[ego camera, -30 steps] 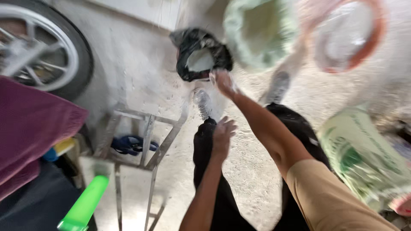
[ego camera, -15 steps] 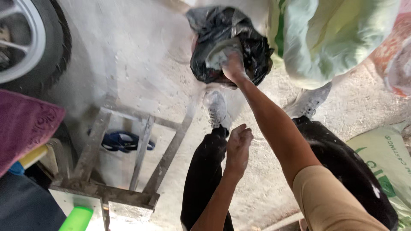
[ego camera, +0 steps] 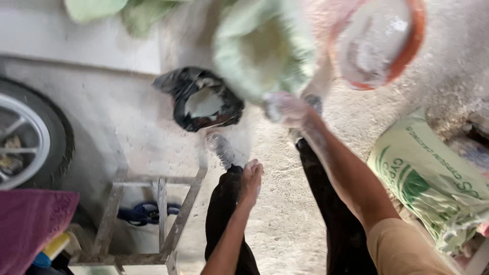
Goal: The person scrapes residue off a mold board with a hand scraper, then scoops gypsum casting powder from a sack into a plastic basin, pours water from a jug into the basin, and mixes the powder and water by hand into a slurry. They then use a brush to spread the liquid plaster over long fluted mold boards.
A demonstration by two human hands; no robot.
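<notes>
Right hand dusty and blurred at the green sack's mouth, grip unclear, left hand loosely curled, empty, on knee, black bag at ten o'clock, orange bucket cropped at one o'clock.

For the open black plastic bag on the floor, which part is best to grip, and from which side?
Probably the crumpled rim of the black bag. It lies open with its mouth upward and pale powder inside, so a grip from above, pinching the near edge beside the right hand, should keep the contents from spilling.

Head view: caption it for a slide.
Dusty right hand reaches toward open pale-green sack; left hand rests on knee.
</notes>
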